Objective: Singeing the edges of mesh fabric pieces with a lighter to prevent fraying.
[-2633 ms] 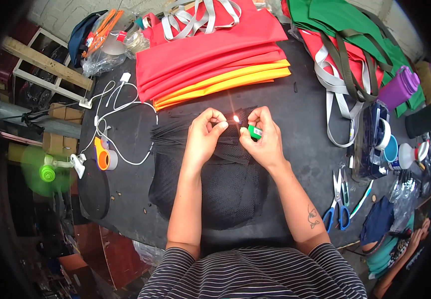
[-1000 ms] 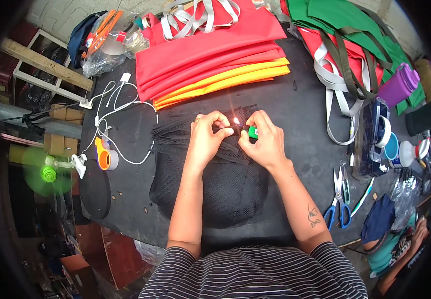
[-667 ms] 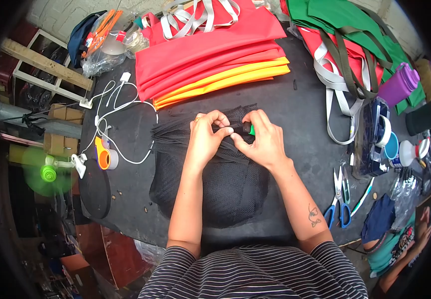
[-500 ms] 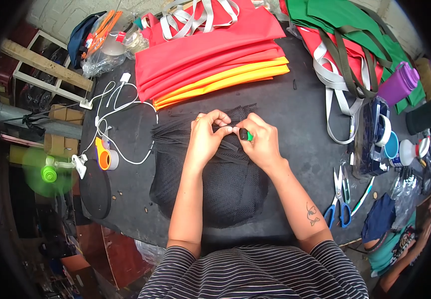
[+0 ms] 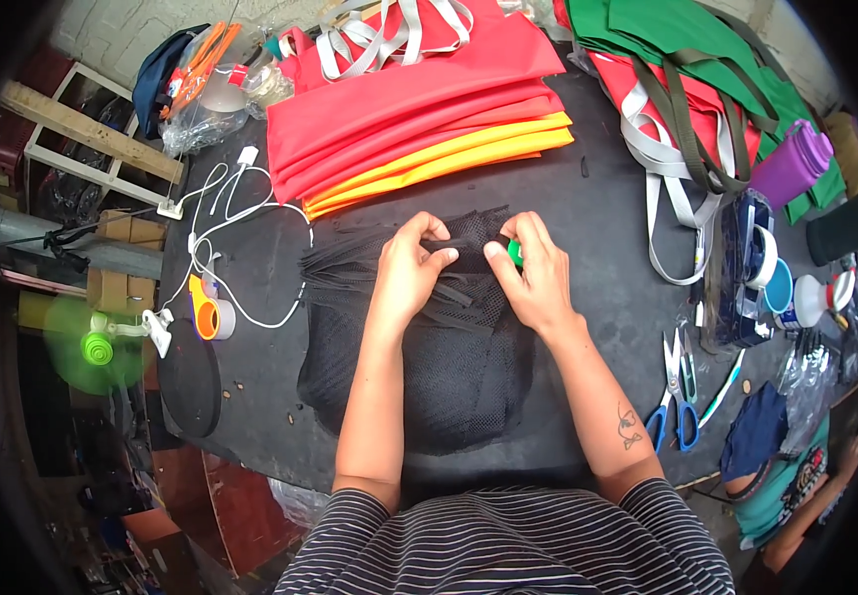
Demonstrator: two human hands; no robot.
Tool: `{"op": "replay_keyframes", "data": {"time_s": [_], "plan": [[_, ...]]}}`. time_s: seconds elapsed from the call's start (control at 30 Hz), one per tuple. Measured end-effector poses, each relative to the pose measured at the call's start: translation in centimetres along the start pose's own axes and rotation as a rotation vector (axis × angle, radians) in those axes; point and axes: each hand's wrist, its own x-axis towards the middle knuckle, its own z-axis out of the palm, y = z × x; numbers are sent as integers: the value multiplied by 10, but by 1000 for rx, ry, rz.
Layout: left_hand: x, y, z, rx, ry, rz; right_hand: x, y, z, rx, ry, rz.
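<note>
Centrally, two hands [image 5: 407, 278] [image 5: 540, 280], one green lighter [image 5: 515, 252], one mesh heap [image 5: 429, 382].

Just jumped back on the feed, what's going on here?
A person is working over black mesh spread on a dark table. The left hand has its fingertips at the mesh's upper part. The right hand holds a green lighter near the mesh, with no flame showing. Folded red and yellow fabric lies beyond the hands.
</note>
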Motion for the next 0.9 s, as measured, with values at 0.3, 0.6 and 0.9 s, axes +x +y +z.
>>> {"op": "replay_keyframes", "data": {"time_s": [0.3, 0.6, 0.9], "plan": [[1, -12, 0, -197, -1, -20, 4, -7, 13, -73, -65, 46], [-1, -5, -2, -191, 10, -11, 4, -7, 12, -68, -95, 29], [7, -14, -3, -205, 30, 50, -2, -7, 27, 90, 39, -225]]}}
